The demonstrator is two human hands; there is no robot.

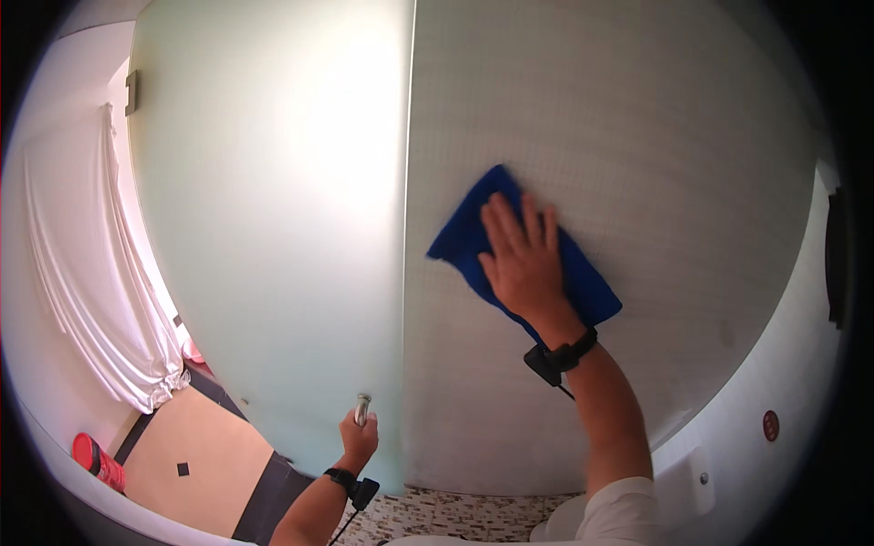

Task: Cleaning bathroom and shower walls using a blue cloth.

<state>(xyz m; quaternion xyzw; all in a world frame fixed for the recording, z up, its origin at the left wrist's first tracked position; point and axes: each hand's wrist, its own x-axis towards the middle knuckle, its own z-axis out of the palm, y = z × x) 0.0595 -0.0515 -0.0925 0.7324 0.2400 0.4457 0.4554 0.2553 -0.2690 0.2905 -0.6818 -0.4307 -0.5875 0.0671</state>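
A blue cloth lies flat against the grey-white panel to the right of a frosted glass door. My right hand presses on it from above with the fingers stretched out and somewhat apart, slightly blurred. Part of the cloth is covered by that hand and wrist. Lower down, my left hand is closed round the metal door handle near the door's right edge. Each wrist wears a black strapped device with a cable.
A white curtain hangs at the far left. Below it stands a red container by the beige tiled floor, which has dark borders. Patterned tiling shows beneath the panel. A metal hinge sits on the door's upper left edge.
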